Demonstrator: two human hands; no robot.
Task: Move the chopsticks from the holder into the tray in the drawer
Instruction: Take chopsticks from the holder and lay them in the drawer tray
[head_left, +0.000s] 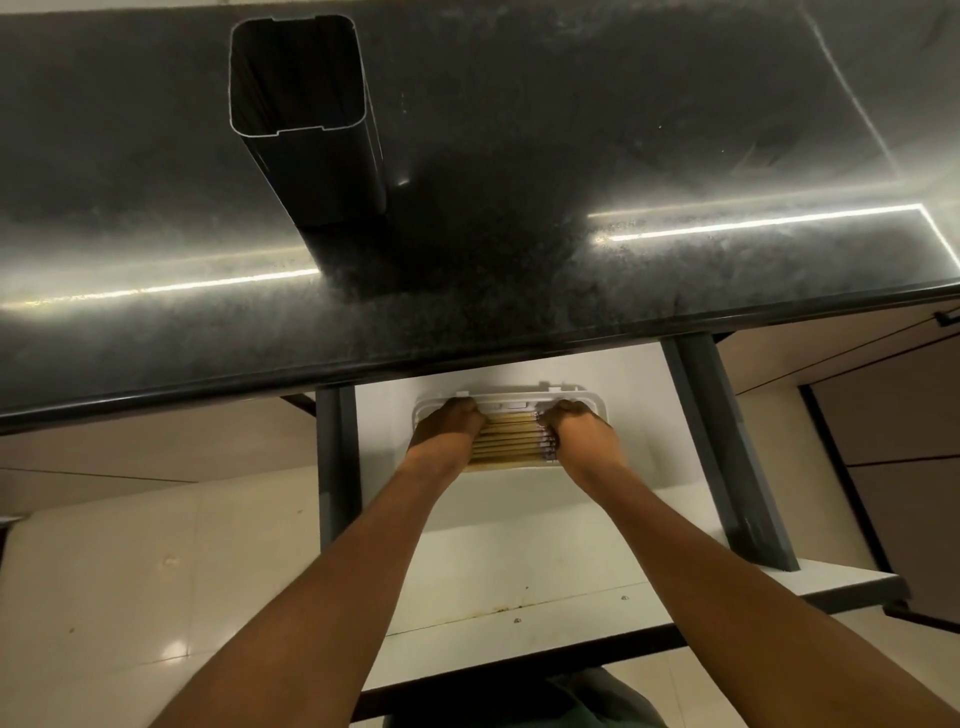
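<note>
Wooden, light, stiff, roll-prone chopsticks (506, 440) lying side by side in the white tray (597, 410) in the drawer (519, 551), left grip (449, 426) and right grip (582, 431) curled over opposite ends, probably best squeezed there as one bundle.

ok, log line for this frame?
chopsticks: side by side in tray | drawer: open | left hand: grips left ends | right hand: grips right ends | holder: upright on counter
</note>
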